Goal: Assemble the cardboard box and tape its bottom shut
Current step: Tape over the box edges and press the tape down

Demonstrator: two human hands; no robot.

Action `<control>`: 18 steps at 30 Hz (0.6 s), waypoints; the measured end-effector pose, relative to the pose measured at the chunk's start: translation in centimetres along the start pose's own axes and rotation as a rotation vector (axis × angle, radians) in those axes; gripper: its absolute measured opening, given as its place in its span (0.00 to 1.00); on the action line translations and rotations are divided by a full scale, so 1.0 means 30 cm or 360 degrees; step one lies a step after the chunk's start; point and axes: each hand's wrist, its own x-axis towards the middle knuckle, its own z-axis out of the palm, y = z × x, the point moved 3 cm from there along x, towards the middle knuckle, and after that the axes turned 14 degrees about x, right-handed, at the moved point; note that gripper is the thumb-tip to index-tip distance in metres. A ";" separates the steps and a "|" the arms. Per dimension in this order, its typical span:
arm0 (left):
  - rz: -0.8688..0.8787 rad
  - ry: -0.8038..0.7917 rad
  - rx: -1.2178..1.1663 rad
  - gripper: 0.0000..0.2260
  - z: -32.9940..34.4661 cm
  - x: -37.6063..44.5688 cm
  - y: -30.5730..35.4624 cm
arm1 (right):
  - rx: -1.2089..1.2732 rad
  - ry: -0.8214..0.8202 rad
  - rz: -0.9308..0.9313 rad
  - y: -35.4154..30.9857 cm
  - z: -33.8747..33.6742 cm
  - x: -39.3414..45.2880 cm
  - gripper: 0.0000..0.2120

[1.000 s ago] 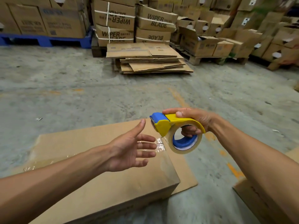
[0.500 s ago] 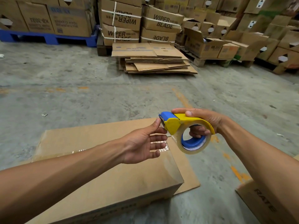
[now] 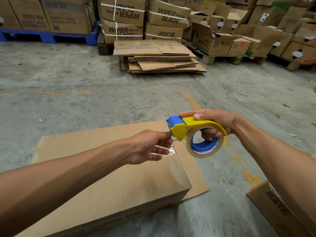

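The left hand [image 3: 150, 147] has reached the tape dispenser [image 3: 193, 134], fingers seemingly pinching its tape end; right hand [image 3: 215, 122] is gripping it, readying another strip for the box [image 3: 102, 168].

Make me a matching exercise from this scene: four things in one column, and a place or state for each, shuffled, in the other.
Things:
1. tape dispenser
2. cardboard box
3. flattened cartons
4. left hand

Places or states:
A. stacked on the floor in front of the pallets
B. fingers reaching to the dispenser's blue front end
C. gripped in the right hand above the box's far end
D. lying on the floor, clear tape on its top

Pairs: 1-C, 2-D, 3-A, 4-B
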 end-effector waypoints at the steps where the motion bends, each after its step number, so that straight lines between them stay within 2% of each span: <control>1: 0.0000 0.0030 0.0011 0.10 0.007 0.009 0.001 | 0.0000 0.0005 0.0006 -0.001 -0.003 -0.004 0.32; 7: 0.0174 0.0278 0.0257 0.10 -0.023 0.074 0.039 | -0.0071 0.0217 0.0016 0.014 -0.016 -0.012 0.16; 11: 0.0225 0.0230 0.0571 0.12 -0.075 0.125 0.043 | -0.0080 0.0357 0.0023 0.053 -0.010 -0.010 0.18; 16: 0.0270 0.0474 0.0969 0.15 -0.268 0.165 0.043 | -0.0103 0.0486 0.0034 0.065 -0.019 -0.077 0.20; 18: 0.0284 0.0480 0.1185 0.15 -0.321 0.193 0.028 | -0.0131 0.0557 0.0057 0.088 -0.012 -0.090 0.18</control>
